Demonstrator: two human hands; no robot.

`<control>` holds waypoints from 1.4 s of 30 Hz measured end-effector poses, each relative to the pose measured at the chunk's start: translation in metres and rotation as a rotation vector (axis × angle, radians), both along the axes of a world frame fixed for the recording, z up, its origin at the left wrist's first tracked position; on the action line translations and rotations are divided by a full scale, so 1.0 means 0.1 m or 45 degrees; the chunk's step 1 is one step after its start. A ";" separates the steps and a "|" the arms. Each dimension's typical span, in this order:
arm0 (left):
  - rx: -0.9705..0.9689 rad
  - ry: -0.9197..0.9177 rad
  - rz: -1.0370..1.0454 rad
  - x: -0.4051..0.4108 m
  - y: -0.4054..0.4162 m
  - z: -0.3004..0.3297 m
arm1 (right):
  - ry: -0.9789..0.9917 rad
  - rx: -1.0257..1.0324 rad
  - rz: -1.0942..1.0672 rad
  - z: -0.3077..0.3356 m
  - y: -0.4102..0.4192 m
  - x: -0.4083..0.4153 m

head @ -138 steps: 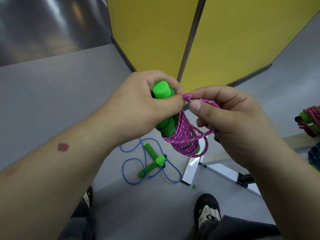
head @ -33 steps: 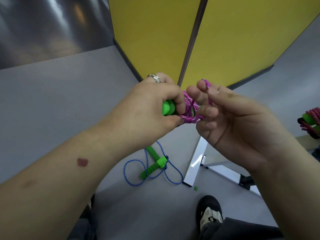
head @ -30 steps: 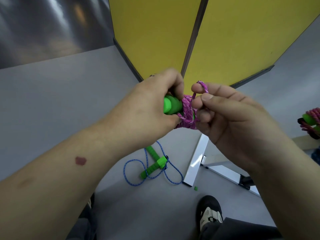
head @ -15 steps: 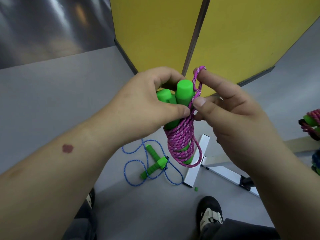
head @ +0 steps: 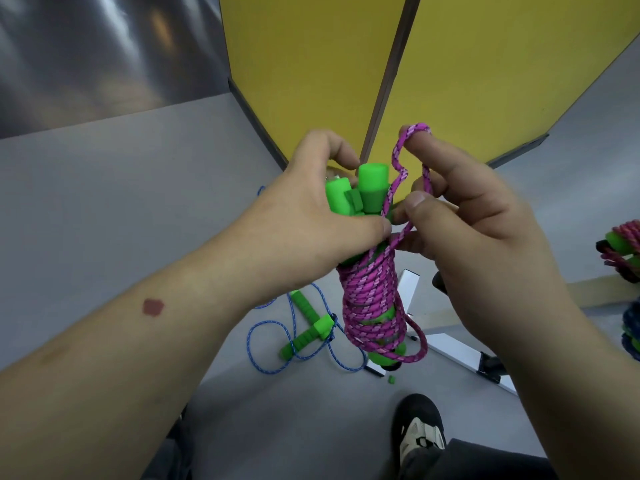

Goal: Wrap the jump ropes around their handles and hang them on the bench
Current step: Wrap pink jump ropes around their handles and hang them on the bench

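My left hand [head: 311, 223] grips the two green handles [head: 356, 194] of a pink jump rope, held upright side by side. The pink rope [head: 374, 306] is coiled many times around the handles below my fingers. My right hand [head: 471, 220] holds a loose loop of that pink rope [head: 412, 147], draped over its index fingertip just right of the handle tops. A blue jump rope with green handles [head: 304, 327] lies unwound on the floor below. A wrapped pink rope [head: 623, 247] hangs at the right edge on the bench [head: 595, 292].
Yellow partition panels [head: 485, 74] stand right behind my hands. The bench's white metal legs [head: 453, 348] spread across the grey floor. My shoe [head: 419, 431] is at the bottom. A small green piece [head: 391, 379] lies on the floor near the bench's leg. Another dark blue bundle [head: 632, 330] shows at the right edge.
The bundle turned from lying sideways to upright. My right hand has drawn the rope's end loop upward beside the handle tops, and the loop now stands taller over my index finger.
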State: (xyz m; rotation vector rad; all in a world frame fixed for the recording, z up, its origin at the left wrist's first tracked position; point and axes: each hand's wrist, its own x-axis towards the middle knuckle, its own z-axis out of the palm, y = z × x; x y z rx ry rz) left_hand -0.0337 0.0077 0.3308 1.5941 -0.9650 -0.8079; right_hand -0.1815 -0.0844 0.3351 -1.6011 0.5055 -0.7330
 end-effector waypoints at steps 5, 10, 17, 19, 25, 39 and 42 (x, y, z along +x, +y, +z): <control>-0.080 0.038 0.022 -0.07 0.01 -0.02 | 0.018 -0.061 0.013 -0.05 -0.01 0.04; -0.087 0.048 -0.084 -0.13 0.00 -0.07 | 0.090 -0.089 0.113 -0.10 -0.02 0.02; -0.012 -0.026 -0.119 -0.02 0.01 -0.06 | 0.046 0.152 -0.029 -0.10 0.02 0.03; 0.009 -0.036 -0.140 0.01 0.01 -0.03 | 0.015 0.229 -0.107 -0.11 0.01 0.05; 0.014 0.078 -0.274 0.05 0.03 0.02 | -0.059 0.329 -0.146 -0.10 -0.05 0.03; -0.206 0.522 -0.294 0.13 0.00 -0.01 | -0.011 0.570 -0.160 -0.04 -0.04 0.06; -0.204 0.483 -0.210 0.04 -0.03 -0.02 | 0.004 0.509 -0.175 -0.06 -0.04 0.07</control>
